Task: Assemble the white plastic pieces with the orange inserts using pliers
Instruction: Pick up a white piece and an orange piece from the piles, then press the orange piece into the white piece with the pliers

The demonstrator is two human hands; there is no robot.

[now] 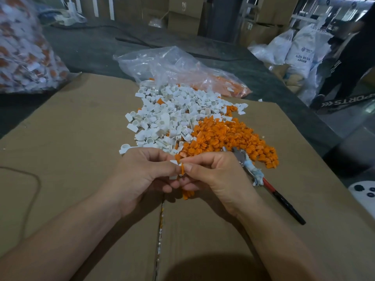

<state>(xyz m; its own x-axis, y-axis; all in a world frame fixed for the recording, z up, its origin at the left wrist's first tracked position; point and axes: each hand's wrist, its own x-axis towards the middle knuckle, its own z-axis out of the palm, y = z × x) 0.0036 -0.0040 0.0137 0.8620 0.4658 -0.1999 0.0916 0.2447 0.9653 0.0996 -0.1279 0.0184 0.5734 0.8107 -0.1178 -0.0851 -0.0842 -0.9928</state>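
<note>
table [81, 138]: cardboard-topped, parts pile [172, 118] within reach
left hand [142, 175]: fingers clamp white piece [174, 162]
right hand [215, 175]: fingers clamp orange insert [182, 169], lining it up to seat

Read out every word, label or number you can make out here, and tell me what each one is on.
"ABS RESIN": on the white sack at the far right.
The smaller line under it and the logo above it: too blurred to read.
"PORTS": upside down on the black band at the right.
Marks on the cardboard boxes behind: too small to read.
</note>
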